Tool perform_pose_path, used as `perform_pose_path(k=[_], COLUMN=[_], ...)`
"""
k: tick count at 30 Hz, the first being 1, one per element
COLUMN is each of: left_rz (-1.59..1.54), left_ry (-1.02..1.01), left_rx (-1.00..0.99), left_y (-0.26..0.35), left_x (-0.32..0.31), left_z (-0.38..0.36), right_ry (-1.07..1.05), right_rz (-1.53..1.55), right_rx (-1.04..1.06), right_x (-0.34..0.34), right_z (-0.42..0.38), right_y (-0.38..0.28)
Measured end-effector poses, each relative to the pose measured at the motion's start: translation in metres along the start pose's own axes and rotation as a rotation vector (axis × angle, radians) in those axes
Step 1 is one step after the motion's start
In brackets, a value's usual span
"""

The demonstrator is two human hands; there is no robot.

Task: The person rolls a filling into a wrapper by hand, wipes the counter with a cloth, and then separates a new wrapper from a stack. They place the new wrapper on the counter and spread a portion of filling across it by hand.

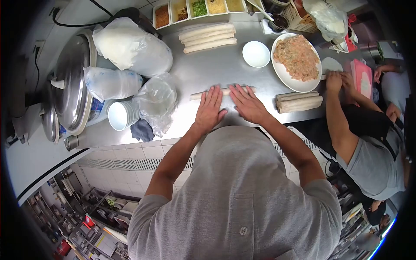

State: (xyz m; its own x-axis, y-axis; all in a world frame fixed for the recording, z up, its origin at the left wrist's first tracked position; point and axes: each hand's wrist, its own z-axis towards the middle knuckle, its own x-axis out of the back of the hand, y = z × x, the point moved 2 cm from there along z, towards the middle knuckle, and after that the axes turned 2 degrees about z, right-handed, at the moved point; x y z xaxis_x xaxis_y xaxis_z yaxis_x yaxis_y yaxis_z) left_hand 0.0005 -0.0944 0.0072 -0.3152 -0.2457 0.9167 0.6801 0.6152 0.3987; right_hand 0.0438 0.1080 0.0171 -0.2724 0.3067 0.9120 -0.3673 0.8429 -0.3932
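A long thin dough roll lies across the steel counter in front of me. My left hand rests flat on it, left of its middle, fingers stretched out. Flat on the roll's right part lies my right hand, its fingers extended too. Both ends of the roll stick out beyond my hands. Farther back are several pale rolls side by side. To the right sits another stack of rolls, below a white plate of minced filling. A small white bowl stands beside the plate.
Plastic bags, stacked white bowls and a dark cloth occupy the left side. Ingredient trays line the back. At right, a co-worker's hands handle dough near a pink tray; other people stand beyond.
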Motion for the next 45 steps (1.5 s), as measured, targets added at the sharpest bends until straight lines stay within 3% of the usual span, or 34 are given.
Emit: perform_pose_path(k=[10,11,13,16,18,19,20,21,22,23,25,27,30,32,33,35,36,38,42,43,45], left_rz=[0.048,0.052,0.062,-0.173,-0.872,-0.997,-0.994,-1.287,-1.583,-1.586,-1.962,-1.96,-1.932,-1.746,-1.742,-1.5,-1.495,-1.457,-1.355,-1.201,-1.148], left_ry=[0.035,0.109,0.197,0.287,0.056,0.023,0.033,0.077,0.124,0.135,0.22,0.302,0.387,0.416,0.399,0.244,0.231,0.031,0.159,0.209,0.241], left_rx=[0.01,0.013,0.02,0.122,0.553,0.589,0.598,0.79,0.972,0.966,0.869,0.765,0.582,0.281,0.274,-0.002,-0.009,-0.132,-0.225,-0.254,-0.231], left_y=[-0.026,-0.025,-0.02,-0.001,0.002,-0.001,-0.002,0.003,0.004,-0.002,-0.008,-0.007,0.004,0.013,0.018,0.034,0.038,0.05,0.078,0.077,0.081], left_x=[0.003,0.005,0.013,0.017,-0.007,-0.016,-0.025,-0.018,-0.015,-0.015,-0.014,-0.004,0.029,0.058,0.072,0.101,0.108,0.117,0.13,0.132,0.14], left_z=[0.034,0.036,0.034,0.008,-0.012,-0.013,-0.014,-0.008,-0.003,0.002,0.013,0.023,0.039,0.046,0.048,0.053,0.055,0.058,0.054,0.052,0.047], right_ry=[-0.032,0.084,0.092,0.056,0.0,-0.007,-0.015,-0.015,-0.129,-0.248,-0.24,-0.232,-0.167,-0.164,-0.184,-0.164,-0.163,-0.157,-0.072,-0.065,0.159], right_rz=[-0.041,-0.094,-0.094,-0.045,0.011,0.101,0.19,0.188,0.506,0.821,0.975,1.241,1.311,1.394,1.475,1.524,1.567,1.57,1.476,1.475,1.032], right_rx=[-0.022,0.006,0.035,0.036,0.023,-0.019,-0.062,-0.05,-0.161,-0.274,-0.264,-0.279,-0.337,-0.276,-0.207,-0.163,-0.117,-0.086,-0.029,-0.025,-0.164], right_x=[0.008,0.008,0.005,0.008,0.014,0.022,0.026,0.026,0.025,0.023,0.019,0.021,0.042,0.053,0.058,0.066,0.07,0.078,0.077,0.08,0.092], right_z=[0.038,0.041,0.051,0.061,0.061,0.061,0.061,0.06,0.057,0.052,0.042,0.034,0.022,0.014,0.01,0.004,0.002,-0.001,-0.002,-0.001,0.006], right_y=[0.029,0.029,0.031,0.031,0.024,0.02,0.017,0.014,0.015,0.015,0.014,0.012,0.009,0.011,0.01,0.003,-0.001,-0.008,-0.004,0.0,0.024])
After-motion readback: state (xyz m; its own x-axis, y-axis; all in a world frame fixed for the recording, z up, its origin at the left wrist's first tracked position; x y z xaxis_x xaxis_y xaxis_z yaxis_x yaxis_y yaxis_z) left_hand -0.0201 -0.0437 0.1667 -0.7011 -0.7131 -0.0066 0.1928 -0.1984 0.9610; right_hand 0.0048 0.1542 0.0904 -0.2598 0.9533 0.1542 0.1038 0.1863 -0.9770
